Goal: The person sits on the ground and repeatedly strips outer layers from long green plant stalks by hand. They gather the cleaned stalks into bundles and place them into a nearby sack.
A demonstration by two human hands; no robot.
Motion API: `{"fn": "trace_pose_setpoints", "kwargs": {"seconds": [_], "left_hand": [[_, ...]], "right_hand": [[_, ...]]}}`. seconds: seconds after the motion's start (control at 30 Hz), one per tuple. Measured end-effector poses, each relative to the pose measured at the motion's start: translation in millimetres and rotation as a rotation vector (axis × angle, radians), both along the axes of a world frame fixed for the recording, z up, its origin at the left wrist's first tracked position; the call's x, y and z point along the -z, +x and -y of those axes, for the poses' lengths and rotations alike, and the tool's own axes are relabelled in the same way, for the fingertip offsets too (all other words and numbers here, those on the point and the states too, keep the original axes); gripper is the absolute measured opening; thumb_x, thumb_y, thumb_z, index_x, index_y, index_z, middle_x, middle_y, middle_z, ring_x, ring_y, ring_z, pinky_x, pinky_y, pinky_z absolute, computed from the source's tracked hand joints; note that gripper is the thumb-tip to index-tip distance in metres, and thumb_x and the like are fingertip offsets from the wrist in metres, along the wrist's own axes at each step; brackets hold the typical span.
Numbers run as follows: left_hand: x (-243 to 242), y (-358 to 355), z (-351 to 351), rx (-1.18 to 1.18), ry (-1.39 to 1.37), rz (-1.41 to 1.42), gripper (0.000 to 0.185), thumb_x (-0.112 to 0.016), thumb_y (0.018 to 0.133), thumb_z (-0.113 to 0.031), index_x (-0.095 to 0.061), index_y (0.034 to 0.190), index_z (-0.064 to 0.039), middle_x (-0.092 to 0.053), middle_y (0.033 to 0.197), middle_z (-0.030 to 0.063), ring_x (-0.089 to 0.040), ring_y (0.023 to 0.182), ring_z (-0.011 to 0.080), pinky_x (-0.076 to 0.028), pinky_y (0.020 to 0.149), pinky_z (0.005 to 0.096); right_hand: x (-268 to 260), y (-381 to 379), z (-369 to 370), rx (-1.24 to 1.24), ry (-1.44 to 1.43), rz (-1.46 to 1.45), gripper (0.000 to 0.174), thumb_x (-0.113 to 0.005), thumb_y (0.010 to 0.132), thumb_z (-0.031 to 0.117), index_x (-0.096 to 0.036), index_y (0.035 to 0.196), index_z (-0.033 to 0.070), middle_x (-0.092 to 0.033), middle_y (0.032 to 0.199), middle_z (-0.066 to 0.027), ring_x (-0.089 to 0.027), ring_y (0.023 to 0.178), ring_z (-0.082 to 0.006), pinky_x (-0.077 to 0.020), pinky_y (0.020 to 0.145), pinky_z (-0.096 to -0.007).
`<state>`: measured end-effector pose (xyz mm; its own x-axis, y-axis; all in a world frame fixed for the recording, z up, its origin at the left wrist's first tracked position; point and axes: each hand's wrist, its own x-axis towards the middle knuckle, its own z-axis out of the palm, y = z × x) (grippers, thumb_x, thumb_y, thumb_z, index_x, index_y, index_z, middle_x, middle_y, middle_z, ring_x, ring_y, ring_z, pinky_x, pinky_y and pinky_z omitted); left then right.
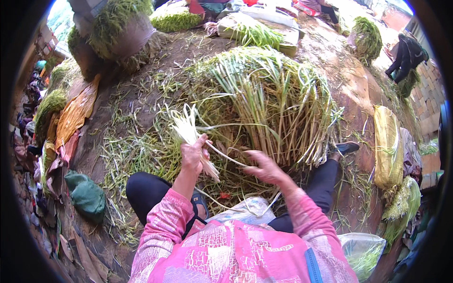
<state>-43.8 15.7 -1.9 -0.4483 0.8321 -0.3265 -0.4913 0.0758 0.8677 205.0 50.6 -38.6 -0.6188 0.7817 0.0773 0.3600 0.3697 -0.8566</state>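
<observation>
My left hand point(192, 155) grips a small bunch of pale peeled stalks point(186, 128), their cut ends fanning up and to the left. From that fist a single long white stalk point(226, 156) runs right to my right hand point(268, 169). The thumb and fingers there seem to pinch its end, though the hand is slightly blurred. Just beyond both hands lies a large heap of long leafy green stalks point(276, 106), pale root ends towards me. A white woven sack point(244, 210) lies between my legs, with a thin strip curling over it.
Loose green trimmings point(141, 152) cover the ground at left. A green cloth bundle point(86, 196) and an orange sheet point(78, 108) lie farther left. At right are a yellow sack point(388, 148) and a clear bag of greens point(362, 251). A person point(407, 58) bends at far right.
</observation>
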Motion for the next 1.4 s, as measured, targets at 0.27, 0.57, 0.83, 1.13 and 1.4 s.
{"fn": "trace_pose_setpoints", "kwargs": {"seconds": [0.27,0.57,0.83,1.13,1.4], "left_hand": [[-10.3,58.6,21.2,0.227,0.026,0.123,0.017,-0.062,0.084,-0.012,-0.057,0.095,-0.001,-0.061,0.075,0.0069,-0.063,0.069,0.0189,-0.054,0.062,0.0296],[-50.3,-3.4,-4.5,-0.175,0.147,0.136,0.021,-0.060,0.085,-0.025,-0.057,0.087,-0.004,-0.043,0.052,-0.0043,-0.038,0.039,0.0064,-0.034,0.035,0.0216],[2.6,32.2,-4.7,0.103,-0.137,0.272,0.018,-0.067,0.081,-0.018,-0.056,0.085,-0.004,-0.057,0.059,0.0027,-0.040,0.036,0.0059,-0.036,0.032,0.0218],[18.7,52.1,-0.5,0.318,-0.175,0.079,0.018,-0.065,0.081,-0.013,-0.057,0.092,0.000,-0.065,0.079,0.0122,-0.041,0.037,0.0061,-0.035,0.032,0.0217],[12.5,56.2,1.4,0.310,-0.115,-0.068,0.013,-0.067,0.077,-0.008,-0.060,0.085,0.000,-0.064,0.067,0.0094,-0.042,0.035,0.0054,-0.033,0.031,0.0197]], "right_hand": [[-22.1,-40.7,16.2,-0.171,-0.222,0.336,0.028,-0.044,0.090,0.033,-0.059,0.091,0.009,-0.063,0.084,-0.0163,-0.061,0.077,-0.0346,-0.0482,0.068,-0.0441],[39.6,48.7,-158.6,0.732,0.013,0.691,0.037,-0.063,0.079,0.040,-0.062,0.094,0.006,-0.065,0.092,-0.0142,-0.063,0.086,-0.0312,-0.0510,0.074,-0.0402],[-1.5,16.7,-82.9,0.499,-0.248,0.210,0.017,-0.057,0.083,0.017,-0.060,0.078,0.002,-0.060,0.063,-0.0088,-0.055,0.051,-0.0160,-0.0452,0.045,-0.0308],[-20.0,-30.1,52.6,0.089,-0.063,0.053,0.020,-0.063,0.076,0.020,-0.061,0.073,0.001,-0.060,0.071,-0.0145,-0.060,0.065,-0.0313,-0.0477,0.058,-0.0383],[-27.8,-42.4,-13.0,0.258,-0.689,-0.242,0.030,-0.066,0.081,0.030,-0.065,0.085,0.000,-0.060,0.071,0.0002,-0.045,0.056,-0.0041,-0.0355,0.049,-0.0221]]}}
